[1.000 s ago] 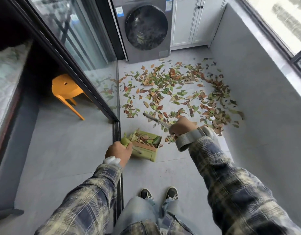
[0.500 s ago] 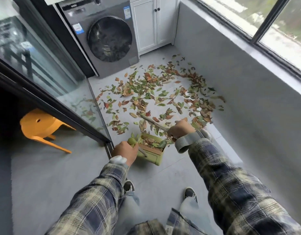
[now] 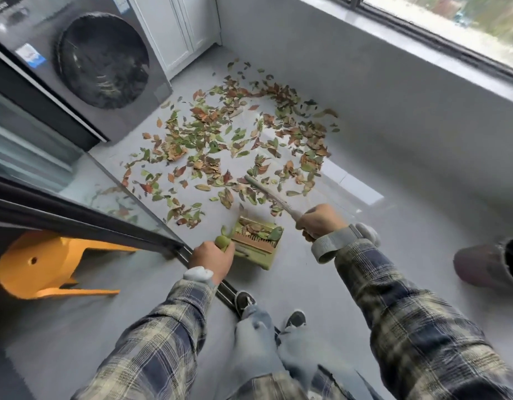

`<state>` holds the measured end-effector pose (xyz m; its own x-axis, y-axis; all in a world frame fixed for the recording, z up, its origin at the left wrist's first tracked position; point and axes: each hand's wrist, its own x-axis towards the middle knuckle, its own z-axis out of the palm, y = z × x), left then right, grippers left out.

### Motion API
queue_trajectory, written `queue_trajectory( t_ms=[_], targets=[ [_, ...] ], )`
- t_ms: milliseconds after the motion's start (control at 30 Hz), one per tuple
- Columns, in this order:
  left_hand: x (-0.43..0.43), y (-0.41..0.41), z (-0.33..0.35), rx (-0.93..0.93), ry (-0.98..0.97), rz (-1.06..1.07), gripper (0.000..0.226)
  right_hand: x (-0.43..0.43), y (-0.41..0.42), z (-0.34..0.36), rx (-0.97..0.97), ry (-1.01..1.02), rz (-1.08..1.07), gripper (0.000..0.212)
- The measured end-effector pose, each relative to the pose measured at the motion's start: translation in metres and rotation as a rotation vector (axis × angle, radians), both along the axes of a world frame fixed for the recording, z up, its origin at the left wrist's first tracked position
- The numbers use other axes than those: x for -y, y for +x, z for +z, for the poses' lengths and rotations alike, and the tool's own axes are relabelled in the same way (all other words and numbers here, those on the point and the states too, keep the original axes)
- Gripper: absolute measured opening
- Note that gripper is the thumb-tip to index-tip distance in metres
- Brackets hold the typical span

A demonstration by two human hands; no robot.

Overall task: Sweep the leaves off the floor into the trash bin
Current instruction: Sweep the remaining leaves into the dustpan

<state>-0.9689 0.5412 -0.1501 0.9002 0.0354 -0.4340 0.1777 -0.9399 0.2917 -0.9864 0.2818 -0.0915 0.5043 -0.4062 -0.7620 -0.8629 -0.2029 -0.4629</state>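
- The left hand point(image 3: 212, 256) has its fingers curled tight round the rounded handle of the green plastic dustpan point(image 3: 256, 243). The pan sits on the grey tiled floor point(image 3: 394, 226) at the near edge of the litter, with a few leaves already in it.
- The right hand point(image 3: 318, 222) has its fingers clamped on the pale, slim broom stick point(image 3: 271, 193), whose far end reaches in among the nearest leaves.
- The scattered green and brown leaves point(image 3: 220, 145) lie between the grey washing machine point(image 3: 102, 59) and the low grey wall point(image 3: 379, 90); most are not yet gathered.
- For a clean stroke, press the pan's lip flat to the floor and draw short, low pulls straight at its mouth, so nothing flicks past.
- The dark round container point(image 3: 486, 264) at the right is probably the trash bin; empty the pan there before it overfills.
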Motion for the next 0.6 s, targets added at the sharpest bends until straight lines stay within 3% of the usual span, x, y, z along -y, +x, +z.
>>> queue_trajectory(
  t_ms=[600],
  targets=[
    [-0.016, -0.055, -0.047, -0.069, 0.082, 0.026, 0.050, -0.009, -0.069, -0.065, 0.000, 0.040, -0.106, 0.018]
  ],
)
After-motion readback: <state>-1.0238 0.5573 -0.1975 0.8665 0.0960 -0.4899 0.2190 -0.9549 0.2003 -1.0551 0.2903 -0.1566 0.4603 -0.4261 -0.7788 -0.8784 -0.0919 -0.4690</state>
